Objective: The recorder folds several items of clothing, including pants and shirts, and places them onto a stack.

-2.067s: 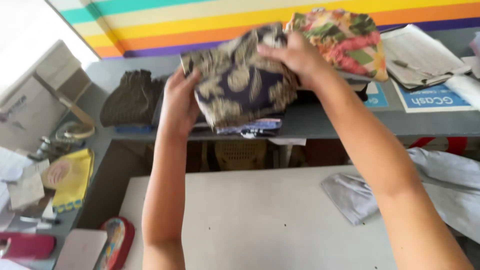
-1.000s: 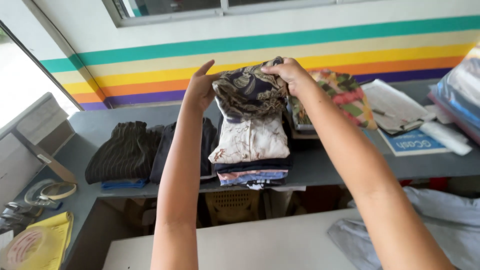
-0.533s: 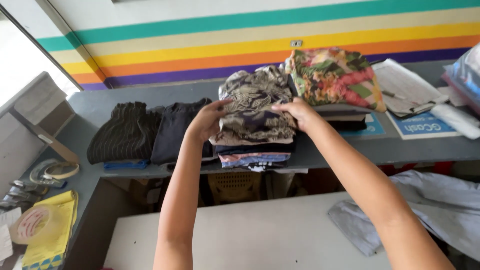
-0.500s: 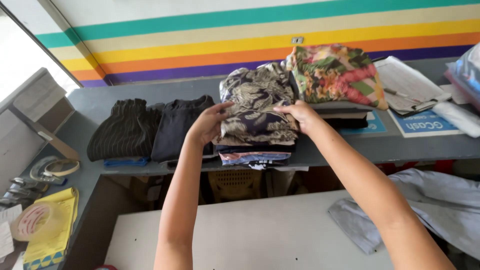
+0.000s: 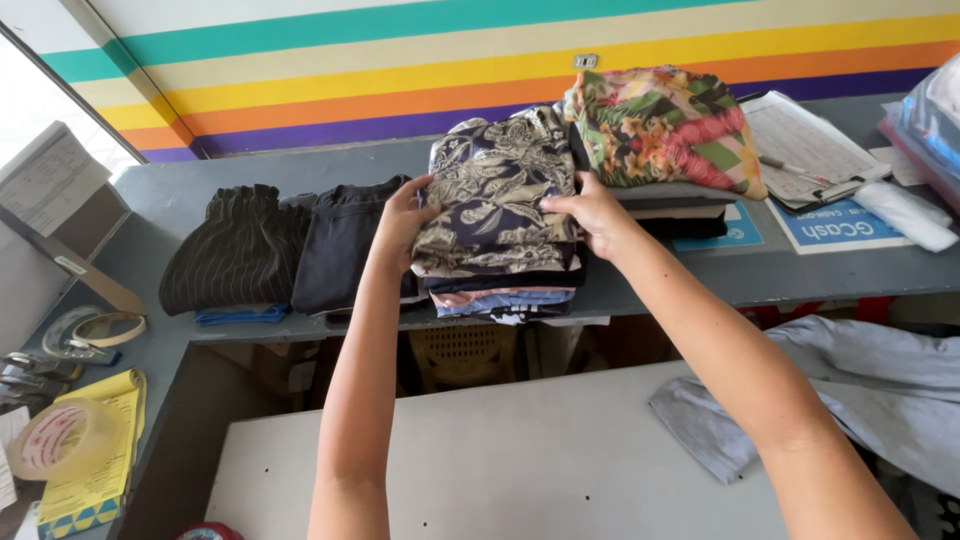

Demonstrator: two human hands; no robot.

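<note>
A folded dark shirt with a pale leaf print lies on top of a stack of folded clothes on the grey counter. My left hand presses against the shirt's left edge. My right hand rests its fingers on the shirt's right edge. Both arms reach forward over a pale table.
A bright floral folded stack stands right of the leaf-print one; dark folded clothes lie to its left. A clipboard with papers and a blue sign sit at the right. A grey garment lies on the table. Tape rolls at left.
The leaf-print shirt, held up in both hands before, has come down onto the stack. My hands have settled at its two sides.
</note>
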